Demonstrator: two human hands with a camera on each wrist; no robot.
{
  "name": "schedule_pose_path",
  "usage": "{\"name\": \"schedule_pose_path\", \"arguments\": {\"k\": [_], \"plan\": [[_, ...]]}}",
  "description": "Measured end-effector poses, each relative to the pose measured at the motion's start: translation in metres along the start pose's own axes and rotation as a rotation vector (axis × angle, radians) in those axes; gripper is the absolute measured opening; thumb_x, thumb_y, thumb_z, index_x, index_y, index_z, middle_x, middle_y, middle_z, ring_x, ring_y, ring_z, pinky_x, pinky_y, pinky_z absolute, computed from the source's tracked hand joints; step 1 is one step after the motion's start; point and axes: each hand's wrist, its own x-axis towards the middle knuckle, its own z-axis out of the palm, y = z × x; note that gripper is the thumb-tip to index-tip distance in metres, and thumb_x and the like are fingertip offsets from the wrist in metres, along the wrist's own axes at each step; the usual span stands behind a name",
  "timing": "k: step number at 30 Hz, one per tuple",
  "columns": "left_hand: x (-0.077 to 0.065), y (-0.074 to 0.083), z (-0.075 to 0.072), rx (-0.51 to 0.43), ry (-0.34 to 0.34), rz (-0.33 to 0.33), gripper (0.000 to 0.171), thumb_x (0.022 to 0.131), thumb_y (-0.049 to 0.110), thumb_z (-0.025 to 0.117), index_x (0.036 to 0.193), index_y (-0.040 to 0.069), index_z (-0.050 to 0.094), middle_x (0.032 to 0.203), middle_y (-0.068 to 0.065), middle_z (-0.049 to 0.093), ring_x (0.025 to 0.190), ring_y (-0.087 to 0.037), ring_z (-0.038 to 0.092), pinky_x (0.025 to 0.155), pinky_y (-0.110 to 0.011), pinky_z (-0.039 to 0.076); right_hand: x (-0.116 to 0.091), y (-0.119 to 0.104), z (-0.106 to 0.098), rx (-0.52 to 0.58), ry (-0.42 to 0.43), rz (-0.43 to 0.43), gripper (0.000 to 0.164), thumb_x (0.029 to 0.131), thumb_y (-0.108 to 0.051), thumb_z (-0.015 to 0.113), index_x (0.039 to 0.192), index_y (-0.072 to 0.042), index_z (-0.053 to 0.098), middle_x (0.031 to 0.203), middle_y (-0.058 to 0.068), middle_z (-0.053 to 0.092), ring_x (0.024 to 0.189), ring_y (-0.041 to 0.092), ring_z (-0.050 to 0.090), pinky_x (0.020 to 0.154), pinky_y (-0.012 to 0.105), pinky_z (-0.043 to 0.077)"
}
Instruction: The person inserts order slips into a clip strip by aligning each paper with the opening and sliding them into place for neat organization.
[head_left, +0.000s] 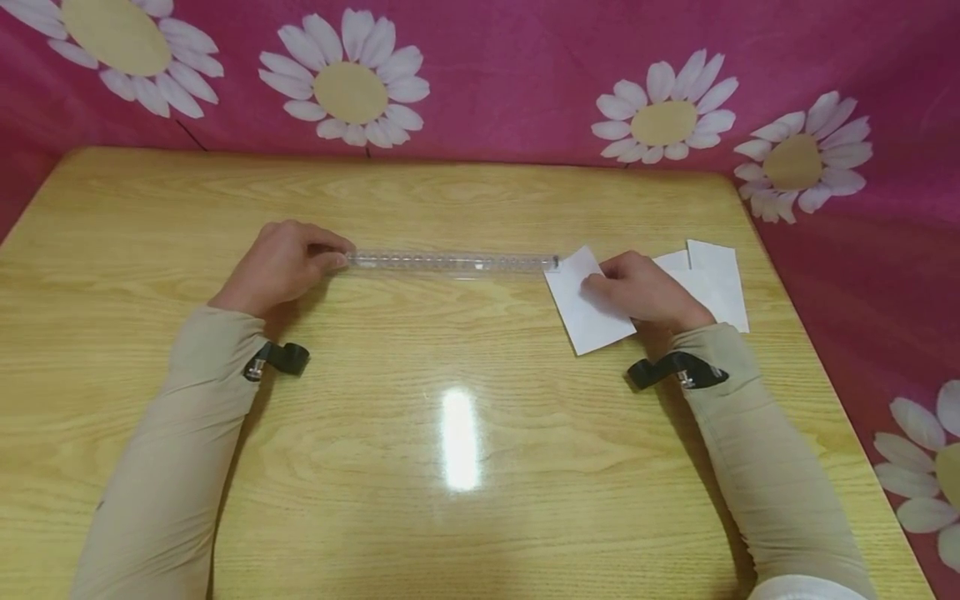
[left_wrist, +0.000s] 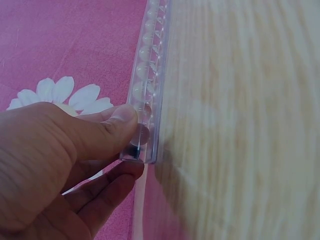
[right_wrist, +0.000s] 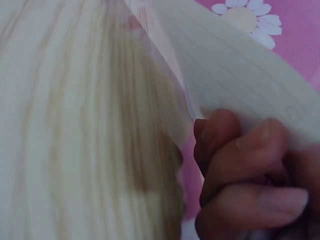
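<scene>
A long clear plastic strip (head_left: 450,262) with a row of round shapes along it lies crosswise over the wooden table. My left hand (head_left: 281,262) pinches its left end; in the left wrist view the thumb presses on the strip (left_wrist: 145,75) with fingers beneath. At the other end, my right hand (head_left: 648,292) holds a white paper sheet (head_left: 588,312) between thumb and fingers. The sheet's upper left edge overlaps the strip's right tip. Seen from the right wrist, curled fingers (right_wrist: 250,165) sit under the paper (right_wrist: 230,65).
More white paper sheets (head_left: 723,287) lie overlapping by the table's right edge, partly behind my right hand. The wood-grain table (head_left: 360,467) meets a pink cloth (head_left: 510,83) with white daisies at the back and right. Light glares off the tabletop in the middle.
</scene>
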Motion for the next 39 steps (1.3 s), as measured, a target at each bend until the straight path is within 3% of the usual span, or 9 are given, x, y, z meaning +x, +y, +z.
{"name": "schedule_pose_path", "arguments": {"k": [4,8,11,17,24,28,39], "plan": [[0.0,0.001,-0.001,0.0,-0.007,-0.006,0.026,0.1,0.015,0.067,0.123,0.007,0.076,0.126,-0.021,0.074,0.118,-0.035,0.065,0.108,-0.056,0.049,-0.002,-0.003,0.001,0.023,-0.02,0.029,0.03,0.1,-0.028,0.057,0.101,-0.002,0.073,0.068,-0.002,0.058,0.067,0.017,0.054,0.058,0.03,0.045],[0.0,0.002,-0.001,-0.01,-0.02,-0.026,0.027,0.101,0.015,0.066,0.125,0.007,0.075,0.128,-0.021,0.073,0.118,-0.034,0.064,0.109,-0.056,0.049,-0.004,-0.006,0.004,0.122,-0.031,0.079,0.028,0.099,-0.025,0.061,0.104,-0.001,0.073,0.073,-0.001,0.059,0.073,0.017,0.055,0.063,0.029,0.048],[0.0,0.002,-0.001,-0.015,-0.024,-0.035,0.027,0.101,0.015,0.066,0.125,0.007,0.075,0.128,-0.021,0.072,0.117,-0.033,0.063,0.108,-0.056,0.049,-0.005,-0.007,0.006,0.111,-0.029,0.077,0.027,0.099,-0.025,0.062,0.105,-0.001,0.072,0.074,-0.002,0.06,0.072,0.016,0.056,0.064,0.028,0.049],[0.0,0.003,-0.001,-0.015,-0.014,-0.032,0.026,0.1,0.015,0.067,0.124,0.006,0.075,0.127,-0.021,0.073,0.116,-0.033,0.064,0.107,-0.056,0.049,-0.005,-0.009,0.011,0.18,-0.053,0.09,0.027,0.1,-0.022,0.061,0.11,0.0,0.071,0.072,-0.002,0.06,0.065,0.013,0.055,0.057,0.028,0.048],[0.0,0.002,-0.001,-0.024,-0.015,-0.035,0.026,0.1,0.015,0.067,0.124,0.007,0.075,0.127,-0.02,0.073,0.115,-0.032,0.063,0.107,-0.055,0.05,-0.006,-0.011,0.011,0.056,-0.06,0.046,0.028,0.098,-0.027,0.061,0.105,-0.002,0.07,0.062,-0.005,0.05,0.052,0.012,0.045,0.046,0.027,0.037],[0.0,0.002,-0.001,-0.019,-0.014,-0.033,0.026,0.1,0.015,0.067,0.124,0.007,0.075,0.127,-0.02,0.073,0.114,-0.032,0.063,0.106,-0.055,0.05,-0.005,-0.012,0.012,-0.004,-0.053,0.014,0.029,0.098,-0.03,0.061,0.101,-0.002,0.071,0.06,-0.005,0.05,0.048,0.012,0.044,0.044,0.028,0.037],[0.0,0.002,-0.001,-0.019,-0.019,-0.04,0.026,0.101,0.015,0.066,0.125,0.008,0.075,0.128,-0.02,0.073,0.113,-0.032,0.063,0.106,-0.055,0.05,-0.003,-0.016,0.019,-0.016,-0.048,0.054,0.035,0.098,-0.036,0.064,0.108,-0.003,0.071,0.063,-0.004,0.053,0.049,0.014,0.045,0.045,0.028,0.038]]}}
